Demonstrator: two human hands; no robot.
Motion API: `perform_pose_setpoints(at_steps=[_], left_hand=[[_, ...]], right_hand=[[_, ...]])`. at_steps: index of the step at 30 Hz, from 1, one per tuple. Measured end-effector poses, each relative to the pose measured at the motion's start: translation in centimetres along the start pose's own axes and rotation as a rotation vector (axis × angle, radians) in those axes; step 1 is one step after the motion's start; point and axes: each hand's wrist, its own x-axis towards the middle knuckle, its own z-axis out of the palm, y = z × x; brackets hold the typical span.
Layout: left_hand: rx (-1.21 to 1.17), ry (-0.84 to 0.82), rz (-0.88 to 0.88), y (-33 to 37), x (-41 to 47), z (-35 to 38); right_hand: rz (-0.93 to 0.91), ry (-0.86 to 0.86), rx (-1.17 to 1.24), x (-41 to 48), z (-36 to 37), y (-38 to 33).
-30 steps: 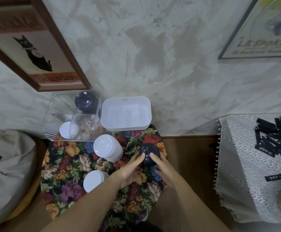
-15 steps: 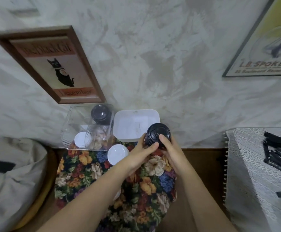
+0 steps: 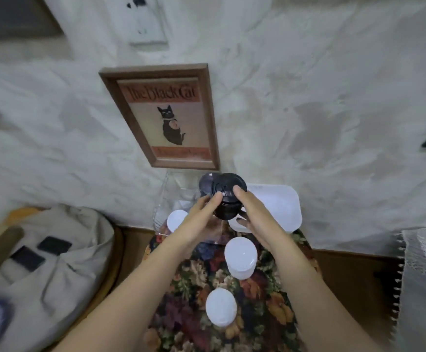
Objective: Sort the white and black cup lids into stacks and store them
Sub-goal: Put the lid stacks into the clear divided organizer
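Note:
Both hands hold a stack of black cup lids [image 3: 228,196] in the air above the clear plastic bin [image 3: 166,199]. My left hand [image 3: 201,214] grips its left side and my right hand [image 3: 251,209] grips its right side. Another black lid stack [image 3: 205,183] stands in the bin just behind it. A white lid stack [image 3: 176,219] shows in the bin's near part. Two more white lid stacks stand on the floral table [image 3: 278,308]: one in the middle [image 3: 240,257], one nearer me [image 3: 220,307].
A white rectangular tub [image 3: 280,207] sits to the right of the clear bin against the wall. A framed cat picture [image 3: 166,118] hangs above. A grey cushion [image 3: 54,262] lies at the left, a lace-covered table [image 3: 425,275] at the right.
Both hands lifted the black lid stack off the floral table and carried it left and back, over the clear bin. The camera tilted up and left.

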Motion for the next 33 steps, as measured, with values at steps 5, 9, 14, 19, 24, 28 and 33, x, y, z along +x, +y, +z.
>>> perform_pose_setpoints(at_steps=[5,9,14,19,24,28,33], left_hand=[[0.009,-0.024,-0.055,1.5,1.2,-8.0],[0.004,-0.011,-0.073,1.9,3.9,-13.2],[0.010,-0.042,-0.071,2.7,6.9,-17.5],[0.041,-0.067,-0.079,3.0,9.8,-19.9],[0.067,-0.032,-0.051,2.3,11.9,-20.8],[0.097,0.000,-0.036,1.7,12.6,-20.9],[0.258,0.023,0.070,1.1,13.2,-21.1]], right_hand=[[0.005,0.009,0.005,4.4,7.0,-0.2],[0.033,0.038,-0.025,8.2,10.9,-0.5],[0.075,0.086,-0.056,12.7,14.0,-0.6],[0.099,0.110,-0.013,15.5,15.4,-0.4],[0.125,0.172,-0.015,17.2,15.8,0.5],[0.140,0.197,-0.037,17.8,15.9,0.9],[0.146,0.244,-0.147,18.5,15.9,2.1]])
